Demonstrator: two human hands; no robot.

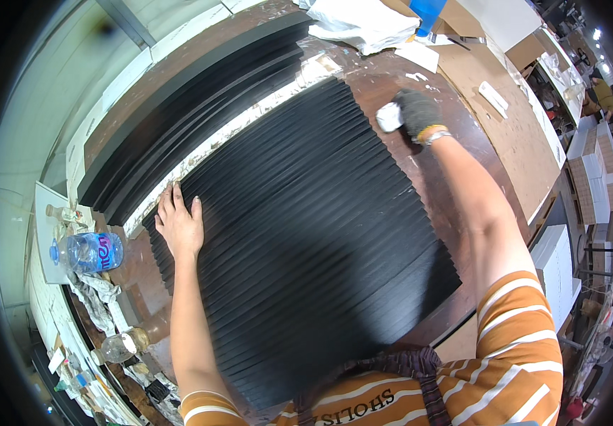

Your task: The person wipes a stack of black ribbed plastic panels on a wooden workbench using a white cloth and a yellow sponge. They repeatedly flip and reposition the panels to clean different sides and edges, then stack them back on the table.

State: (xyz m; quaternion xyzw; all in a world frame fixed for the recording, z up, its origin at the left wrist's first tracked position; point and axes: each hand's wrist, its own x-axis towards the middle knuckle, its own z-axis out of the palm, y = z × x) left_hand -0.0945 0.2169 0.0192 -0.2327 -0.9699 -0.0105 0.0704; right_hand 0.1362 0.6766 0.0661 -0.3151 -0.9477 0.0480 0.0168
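A wide sheet of black ridged strips (pixel 299 213), laid side by side, covers the middle of the brown table. My left hand (pixel 180 221) is bare and rests flat with its fingers stretched out on the sheet's left end, near its far edge. On the right, my right hand (pixel 420 113) wears a dark grey glove with a yellow cuff. Its fingers are closed on a white wad (pixel 390 118), held at the table beside the sheet's far right corner. What the wad is made of does not show clearly.
Behind the sheet lies a stack of long black strips (pixel 200 106). At the left stand a clear plastic bottle (pixel 95 252) with a blue cap and a clear jar (pixel 118 348). White plastic (pixel 367 25) lies at the far edge. Brown board (pixel 505 135) lines the right.
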